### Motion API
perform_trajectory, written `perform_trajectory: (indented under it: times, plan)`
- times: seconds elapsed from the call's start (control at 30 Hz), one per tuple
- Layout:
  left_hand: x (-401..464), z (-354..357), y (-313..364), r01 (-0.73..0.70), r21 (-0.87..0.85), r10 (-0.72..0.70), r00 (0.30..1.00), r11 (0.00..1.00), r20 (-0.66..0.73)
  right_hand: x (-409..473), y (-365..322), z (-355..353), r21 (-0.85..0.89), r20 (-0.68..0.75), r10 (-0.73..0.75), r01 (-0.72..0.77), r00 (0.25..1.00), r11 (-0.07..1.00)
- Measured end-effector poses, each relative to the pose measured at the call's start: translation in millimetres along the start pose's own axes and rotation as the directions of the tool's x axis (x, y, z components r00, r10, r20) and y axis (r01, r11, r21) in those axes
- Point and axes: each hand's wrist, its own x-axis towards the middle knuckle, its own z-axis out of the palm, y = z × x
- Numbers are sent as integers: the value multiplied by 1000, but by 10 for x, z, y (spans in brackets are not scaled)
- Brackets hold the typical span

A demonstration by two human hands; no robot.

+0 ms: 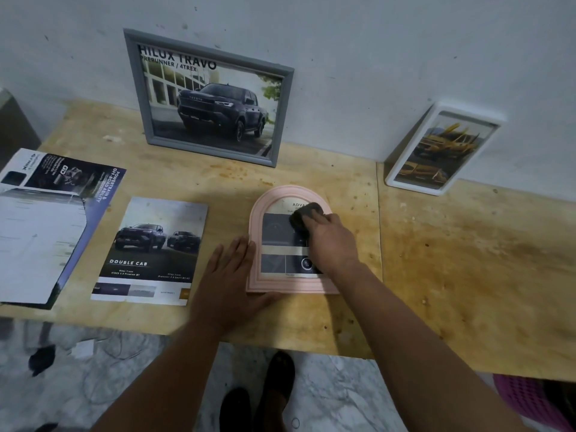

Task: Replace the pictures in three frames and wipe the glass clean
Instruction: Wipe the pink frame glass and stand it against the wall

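At centre frame, a pink arched picture frame (274,285) lies flat on a stained plywood table (467,260). The right hand (330,241), fingers curled around a dark cloth (304,215), presses it on the glass. The left hand (230,275) lies flat, fingers together, bracing the frame's left edge. A grey truck frame (199,95) and a white frame (442,148) lean on the wall above; brochure pages (149,251) lie at left.

stained, matt plywood table (467,260); glossy paper brochure (149,251); smooth pink arched frame (254,244) with matt finish; dark soft cloth (304,215); glossy glass in grey frame (208,98).
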Motion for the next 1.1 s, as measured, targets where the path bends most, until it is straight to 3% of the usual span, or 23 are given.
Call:
perform_trajectory:
  times: [0.53, 0.7, 0.77, 0.87, 1.0, 1.1]
  plan:
    - [-1, 11, 0, 0, -23, 0, 1000, 1000, -5, -611, -368, 215, 79, -7, 140, -139, 990, 987]
    - [-6, 8, -8, -10, -24, 10, 1000, 1000, -25, -459, -249, -198, 347, 176, 147, -201, 973, 916]
    - [-2, 12, -12, -8, -27, 7, 1000, 1000, -26, -273, -166, -317, 415, 84, 183, -201, 980, 887]
    - [4, 23, -16, -3, -8, 3, 1000, 1000, -13, -27, -108, -246, 367, -168, 175, -103, 970, 924]
    - [2, 25, -15, 2, 10, -2, 1000, 1000, 1, 38, -124, 135, 180, -136, 17, 8, 991, 984]
    - [1, 27, -15, -2, 6, 2, 1000, 1000, -10, -81, -162, 277, 220, -203, 38, 7, 978, 975]
